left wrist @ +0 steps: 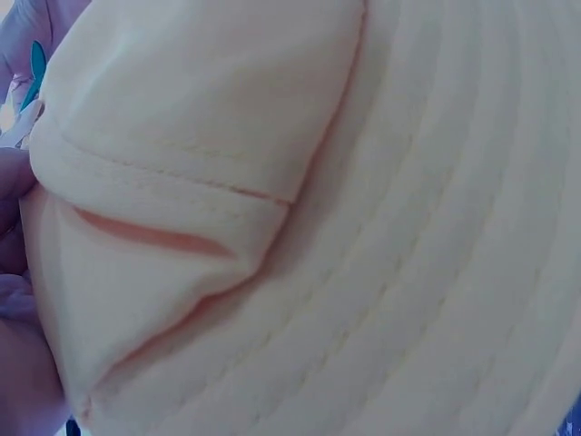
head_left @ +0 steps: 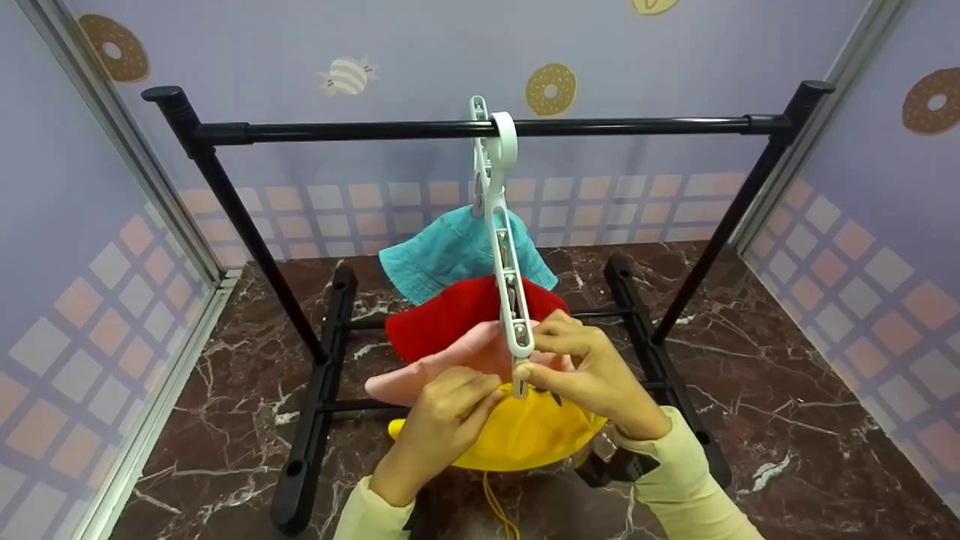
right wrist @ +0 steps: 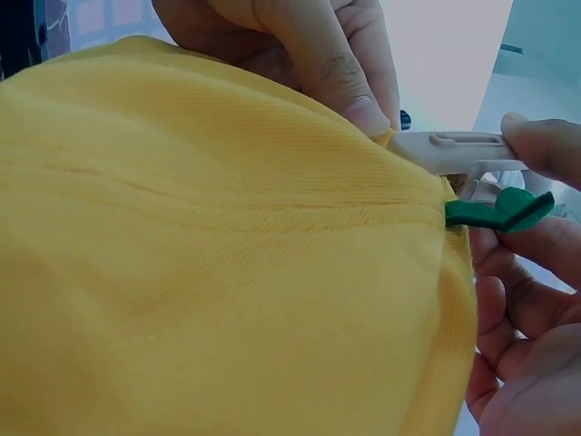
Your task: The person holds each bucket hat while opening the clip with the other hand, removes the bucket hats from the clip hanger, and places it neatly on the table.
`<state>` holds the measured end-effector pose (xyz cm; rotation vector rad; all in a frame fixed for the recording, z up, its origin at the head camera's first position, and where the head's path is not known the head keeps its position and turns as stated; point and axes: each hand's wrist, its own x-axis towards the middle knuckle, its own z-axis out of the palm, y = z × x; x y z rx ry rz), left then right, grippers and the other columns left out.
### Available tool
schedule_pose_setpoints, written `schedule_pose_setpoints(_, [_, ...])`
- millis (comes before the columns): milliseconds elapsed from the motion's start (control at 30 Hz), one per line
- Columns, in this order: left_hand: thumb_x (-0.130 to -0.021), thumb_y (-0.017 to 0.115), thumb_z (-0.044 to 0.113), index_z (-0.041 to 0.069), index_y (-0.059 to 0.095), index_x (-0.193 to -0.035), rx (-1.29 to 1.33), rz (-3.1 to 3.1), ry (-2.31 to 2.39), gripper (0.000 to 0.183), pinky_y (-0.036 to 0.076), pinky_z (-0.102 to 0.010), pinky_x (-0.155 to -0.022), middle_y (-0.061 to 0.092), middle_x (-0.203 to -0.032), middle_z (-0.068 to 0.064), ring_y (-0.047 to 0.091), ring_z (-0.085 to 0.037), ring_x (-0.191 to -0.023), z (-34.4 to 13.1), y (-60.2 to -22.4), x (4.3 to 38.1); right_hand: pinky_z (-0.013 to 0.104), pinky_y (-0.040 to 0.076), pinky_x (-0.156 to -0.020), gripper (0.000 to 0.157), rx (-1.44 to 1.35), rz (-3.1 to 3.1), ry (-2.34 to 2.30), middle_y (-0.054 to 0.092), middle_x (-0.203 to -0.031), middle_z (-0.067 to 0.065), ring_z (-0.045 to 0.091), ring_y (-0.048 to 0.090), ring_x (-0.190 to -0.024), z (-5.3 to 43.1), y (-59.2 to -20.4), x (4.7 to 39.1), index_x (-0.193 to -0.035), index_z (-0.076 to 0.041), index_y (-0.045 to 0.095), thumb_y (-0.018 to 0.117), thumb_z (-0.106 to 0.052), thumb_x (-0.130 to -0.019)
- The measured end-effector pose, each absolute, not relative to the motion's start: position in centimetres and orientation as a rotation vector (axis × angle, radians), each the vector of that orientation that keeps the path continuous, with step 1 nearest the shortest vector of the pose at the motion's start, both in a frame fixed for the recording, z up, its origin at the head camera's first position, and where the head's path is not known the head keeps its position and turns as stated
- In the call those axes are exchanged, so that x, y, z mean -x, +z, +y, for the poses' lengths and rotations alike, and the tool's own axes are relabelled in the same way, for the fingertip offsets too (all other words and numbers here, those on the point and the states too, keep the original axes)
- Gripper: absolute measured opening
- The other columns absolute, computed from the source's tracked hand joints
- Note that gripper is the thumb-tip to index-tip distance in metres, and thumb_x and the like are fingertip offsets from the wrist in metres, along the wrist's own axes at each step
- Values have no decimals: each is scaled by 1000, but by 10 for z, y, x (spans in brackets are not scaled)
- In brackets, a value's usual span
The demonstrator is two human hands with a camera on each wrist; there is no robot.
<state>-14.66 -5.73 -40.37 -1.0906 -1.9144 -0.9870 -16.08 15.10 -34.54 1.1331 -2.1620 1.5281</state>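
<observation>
A yellow bucket-style hat [head_left: 525,431] with a green leaf-shaped tab [right wrist: 504,211] at its top is under the front end of a white multi-clip hanger [head_left: 506,277]. My left hand [head_left: 454,412] pinches the crown of the hat beside the end clip [head_left: 520,382]. With thumb and fingers, my right hand [head_left: 589,367] grips that clip, and the thumb lies on its outer end. In the right wrist view the clip's tip meets the yellow cloth right at the left fingertips. Just behind hangs a pink hat [head_left: 442,367], whose stitched brim fills the left wrist view.
The hanger hooks over a black rack bar [head_left: 360,132] with slanted posts and floor feet. A red hat [head_left: 442,315] and a turquoise hat [head_left: 457,251] hang farther back. Yellow cord [head_left: 495,502] dangles below the yellow hat. Dark marbled tabletop [head_left: 795,420] and patterned walls surround the rack.
</observation>
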Motion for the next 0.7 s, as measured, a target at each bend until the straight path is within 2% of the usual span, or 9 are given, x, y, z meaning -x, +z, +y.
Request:
schedule_pose_setpoints(100, [-83,72,7,5,72,-95,1097,-1912,-986,12,50,-22,-75,69,-85,-2,61,-13,-77,-57,-403,146,35,35,-54,22,-1134,-2167,1564,67,-90,4,24,48,-78,152,-346,160,-103,-2,74,72,0,-82])
schedule_pose_setpoints(233, [-86,70,10,5,71,-95,1100,-1921,-980,10,50,-22,-76,69,-85,-2,61,-14,-78,-58,-404,146,36,35,-56,16,-1158,-2155,1597,70,-94,6,25,48,-80,153,-347,159,-97,-3,75,71,2,-82])
schedule_pose_setpoints(433, [-90,66,15,5,71,-94,1100,-1939,-992,13,49,-20,-77,68,-83,-2,62,-14,-79,-58,-403,146,35,38,-67,18,-1159,-2130,1612,71,-99,9,24,50,-84,154,-346,158,-98,-4,76,71,2,-82])
schedule_pose_setpoints(567, [-88,69,13,5,71,-94,1103,-1920,-987,11,50,-21,-75,68,-83,-2,61,-14,-78,-57,-404,146,33,38,-67,14,-1137,-2140,1605,71,-97,4,23,50,-83,154,-346,157,-93,-5,77,71,1,-81])
schedule_pose_setpoints(700, [-85,71,9,5,71,-94,1110,-1918,-976,9,49,-22,-74,68,-81,-1,60,-14,-76,-57,-407,146,26,43,-71,15,-1084,-2082,1678,71,-93,5,19,53,-83,154,-345,157,-95,1,75,68,5,-83])
